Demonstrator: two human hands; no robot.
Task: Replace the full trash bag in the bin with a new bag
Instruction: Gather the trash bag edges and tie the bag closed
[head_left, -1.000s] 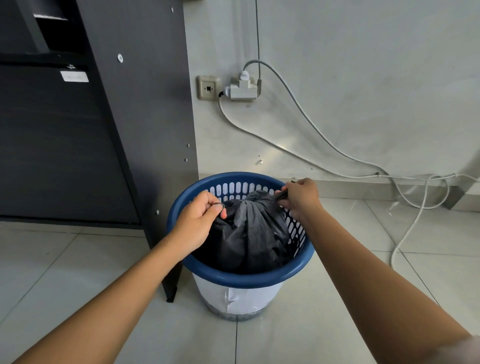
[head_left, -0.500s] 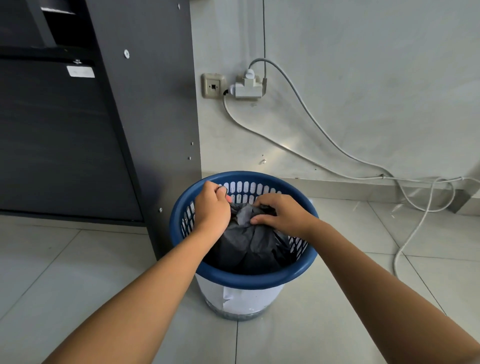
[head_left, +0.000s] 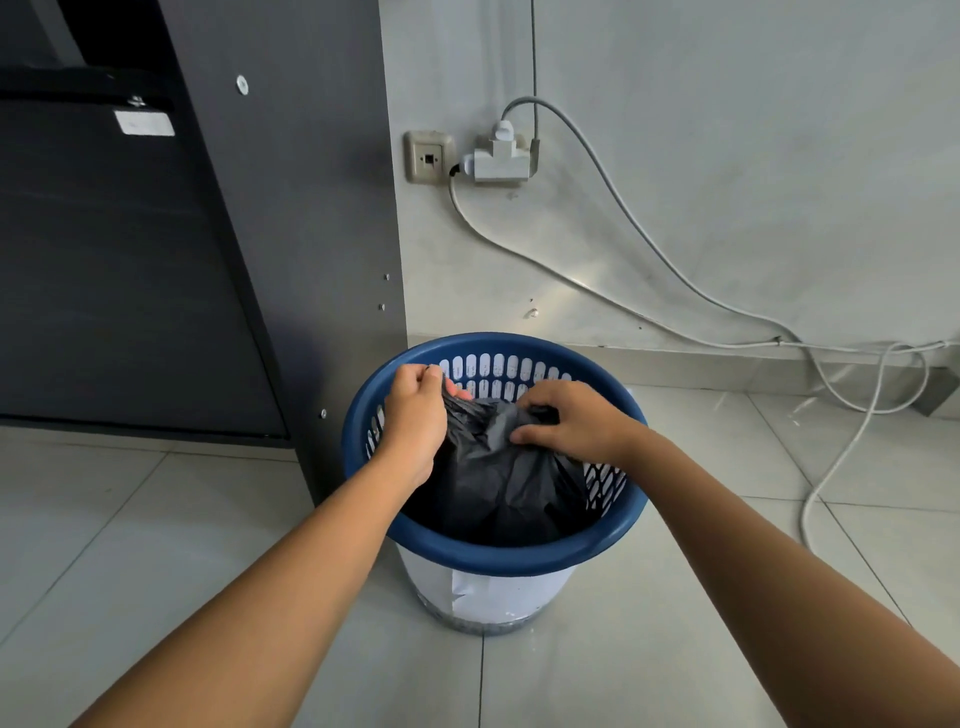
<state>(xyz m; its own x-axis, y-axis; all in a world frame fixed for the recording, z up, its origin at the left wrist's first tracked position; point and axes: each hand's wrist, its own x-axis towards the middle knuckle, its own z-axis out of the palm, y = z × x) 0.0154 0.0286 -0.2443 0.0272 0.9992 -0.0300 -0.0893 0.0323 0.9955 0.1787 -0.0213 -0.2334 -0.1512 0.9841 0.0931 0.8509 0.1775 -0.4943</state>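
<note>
A round bin with a blue rim (head_left: 498, 556) and white slotted walls stands on the tiled floor by the wall. Inside sits a full dark grey trash bag (head_left: 498, 483), gathered at its top. My left hand (head_left: 415, 415) grips the bunched plastic at the bag's upper left, just inside the rim. My right hand (head_left: 576, 421) lies over the top of the bag on the right, fingers curled and pinching the plastic. The bag's lower part is hidden by the bin.
A dark cabinet (head_left: 156, 260) stands directly left of the bin. On the wall behind are a socket (head_left: 428, 156) and a white adapter (head_left: 501, 156). White cables (head_left: 841, 452) trail along the wall and over the floor at the right.
My hands held two bag ends pulled apart a second ago. Both have come together over the top of the bag, the right one moving left and down onto it.
</note>
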